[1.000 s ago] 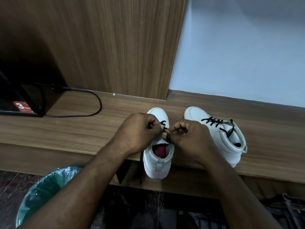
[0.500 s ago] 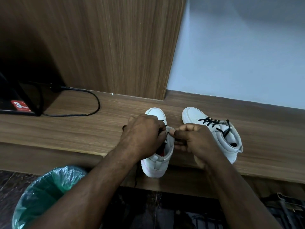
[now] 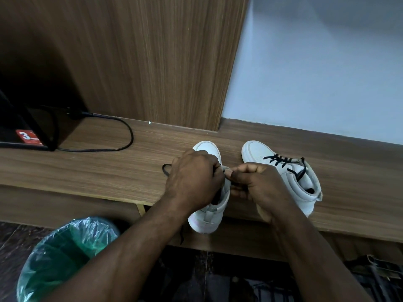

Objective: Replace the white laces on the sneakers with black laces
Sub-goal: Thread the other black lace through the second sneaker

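While right sneaker (image 3: 305,194) sits black-laced on the desk (image 3: 87,171), left sneaker (image 3: 207,149) is mid-lacing.
Both hands at its collar: left hand (image 3: 192,179) fingers clenched round the lace (image 3: 163,169), right hand (image 3: 259,184) fingers pinching it; slack trails over the desk edge. Likely only top eyelets and tying left. No white laces in view.

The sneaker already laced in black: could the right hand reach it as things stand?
Probably yes. The right hand lies beside the laced sneaker with nothing between them, but it seems to pinch the black lace of the other sneaker and must release it first.
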Tool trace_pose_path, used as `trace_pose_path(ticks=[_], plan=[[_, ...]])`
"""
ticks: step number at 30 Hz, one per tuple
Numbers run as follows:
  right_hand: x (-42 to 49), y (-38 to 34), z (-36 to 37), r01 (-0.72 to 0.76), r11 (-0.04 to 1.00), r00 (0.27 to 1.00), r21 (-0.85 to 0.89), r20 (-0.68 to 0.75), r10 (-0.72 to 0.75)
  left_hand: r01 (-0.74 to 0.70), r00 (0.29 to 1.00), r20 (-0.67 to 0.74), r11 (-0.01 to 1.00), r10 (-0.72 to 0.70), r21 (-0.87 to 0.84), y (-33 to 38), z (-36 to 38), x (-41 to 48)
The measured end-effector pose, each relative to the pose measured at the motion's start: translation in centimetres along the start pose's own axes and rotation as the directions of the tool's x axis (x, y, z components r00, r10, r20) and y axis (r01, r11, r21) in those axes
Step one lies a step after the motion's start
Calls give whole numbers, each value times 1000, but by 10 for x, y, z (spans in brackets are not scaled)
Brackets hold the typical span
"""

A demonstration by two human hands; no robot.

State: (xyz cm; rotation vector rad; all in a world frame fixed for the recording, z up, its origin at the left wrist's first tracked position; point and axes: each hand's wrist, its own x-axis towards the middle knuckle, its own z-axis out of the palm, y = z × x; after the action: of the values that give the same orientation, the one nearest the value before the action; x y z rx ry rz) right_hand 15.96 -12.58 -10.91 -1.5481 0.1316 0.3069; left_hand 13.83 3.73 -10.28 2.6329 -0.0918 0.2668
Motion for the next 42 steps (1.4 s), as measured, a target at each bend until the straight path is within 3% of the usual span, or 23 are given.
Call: trace_pose_path(ticks=[9,16,19,23,27,32,34,39,42], plan=[[-3,2,-4,-30,1000,999,-1,20,30,-3,999,38,996,-1,91,-3,1,2],[3,10,14,-206,953,978,221,90,190,36,998,42,996,-40,86,-3,5,4],[7,15,17,-219,944,976,247,53,212,57,995,80,998,-60,35,-7,1,4],[11,25,21,-335,894,922,296,-90,376,126,986,118,991,-120,-43,-15,-6,4],[8,24,20,-326,930,915,167,-192,355,161,984,103,965,-142,-206,-13,-5,5],[2,18,25,17,998,987,-57,-160,-26,197,980,73,920,-183,-338,-18,-1,10],[2,14,23,86,991,992,-105,-82,-94,176,984,47,922,-171,-346,-18,1,11],[5,20,15,40,992,999,-121,-19,-43,212,977,72,849,-203,-483,-23,1,17],[11,28,8,15,892,983,-451,-158,-96,271,962,178,687,-205,-675,-29,-3,17]])
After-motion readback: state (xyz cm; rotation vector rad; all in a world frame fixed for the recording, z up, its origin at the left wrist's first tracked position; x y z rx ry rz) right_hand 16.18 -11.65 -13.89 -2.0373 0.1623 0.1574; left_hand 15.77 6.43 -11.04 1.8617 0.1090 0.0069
